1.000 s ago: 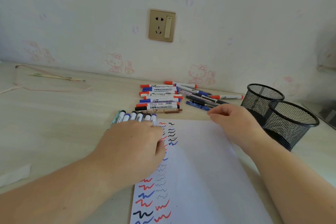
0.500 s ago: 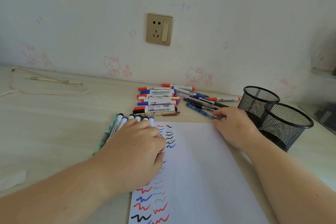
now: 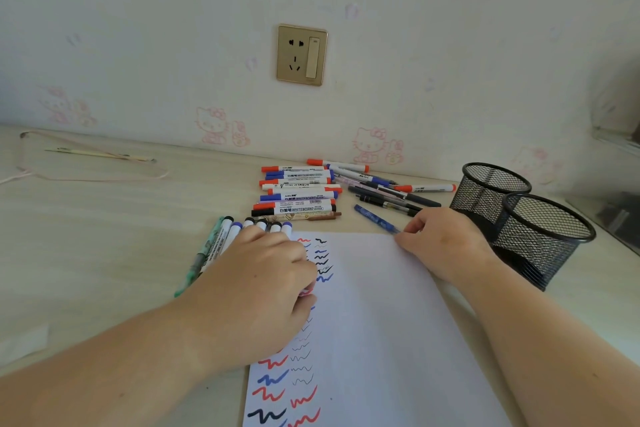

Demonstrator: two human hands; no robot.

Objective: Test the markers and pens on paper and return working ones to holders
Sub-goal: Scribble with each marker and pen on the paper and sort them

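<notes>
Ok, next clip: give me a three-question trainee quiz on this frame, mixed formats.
1. True or false: both mesh holders already hold pens.
2. What does the right hand pinch? A) blue pen B) red-capped marker C) paper
3. Fill in: the left hand rests on a row of ____ beside the paper.

Key: 1 false, both look empty. 2 A. 3 markers.

Blue pen (image 3: 375, 219) flat above paper (image 3: 377, 322), mesh holders (image 3: 519, 218) upright
</notes>
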